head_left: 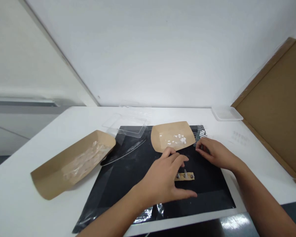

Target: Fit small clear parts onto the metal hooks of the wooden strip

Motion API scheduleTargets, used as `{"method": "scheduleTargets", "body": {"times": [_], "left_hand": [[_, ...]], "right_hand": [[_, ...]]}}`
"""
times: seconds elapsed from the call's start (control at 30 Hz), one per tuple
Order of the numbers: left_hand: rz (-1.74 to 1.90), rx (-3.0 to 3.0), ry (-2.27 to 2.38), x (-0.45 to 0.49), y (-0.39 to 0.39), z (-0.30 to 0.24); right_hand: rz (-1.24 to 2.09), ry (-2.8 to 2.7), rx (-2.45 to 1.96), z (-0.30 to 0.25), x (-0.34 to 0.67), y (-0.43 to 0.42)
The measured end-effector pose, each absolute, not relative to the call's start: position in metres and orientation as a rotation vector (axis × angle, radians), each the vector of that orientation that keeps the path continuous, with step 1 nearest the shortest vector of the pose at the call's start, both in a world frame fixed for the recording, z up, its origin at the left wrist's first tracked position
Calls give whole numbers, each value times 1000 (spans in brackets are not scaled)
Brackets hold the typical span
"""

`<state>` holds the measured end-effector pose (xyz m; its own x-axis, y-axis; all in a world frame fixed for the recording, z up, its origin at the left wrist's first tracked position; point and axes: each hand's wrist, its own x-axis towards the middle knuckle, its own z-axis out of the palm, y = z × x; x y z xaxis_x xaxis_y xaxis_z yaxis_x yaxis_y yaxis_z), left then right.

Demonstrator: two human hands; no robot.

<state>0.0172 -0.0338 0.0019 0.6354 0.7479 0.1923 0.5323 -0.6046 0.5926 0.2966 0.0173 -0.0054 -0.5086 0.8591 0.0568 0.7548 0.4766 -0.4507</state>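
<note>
The left hand [162, 179] is spread around the strip [185, 178], perhaps to steady it; the right hand [215, 152] curls, grip unclear.

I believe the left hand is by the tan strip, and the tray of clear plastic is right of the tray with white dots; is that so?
Not quite: the head view shows the tray of clear plastic left of the tray with white dots; the left hand is by the tan strip.

Right edge: brown cardboard [273, 108] rises beside the white wall [150, 52].
Back corner: shallow translucent container [227, 114] rests near it on the white table [10, 200].
</note>
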Motion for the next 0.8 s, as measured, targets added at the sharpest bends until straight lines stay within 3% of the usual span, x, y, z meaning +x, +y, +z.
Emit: {"method": "scheduleTargets", "body": {"times": [0.4, 0.8], "left_hand": [[1012, 2401, 976, 18, -27, -5], [1091, 2407, 1037, 17, -24, -6]], "right_hand": [[628, -2320, -1392, -5, 294, 18], [829, -2133, -1284, -9, 292, 15]]}}
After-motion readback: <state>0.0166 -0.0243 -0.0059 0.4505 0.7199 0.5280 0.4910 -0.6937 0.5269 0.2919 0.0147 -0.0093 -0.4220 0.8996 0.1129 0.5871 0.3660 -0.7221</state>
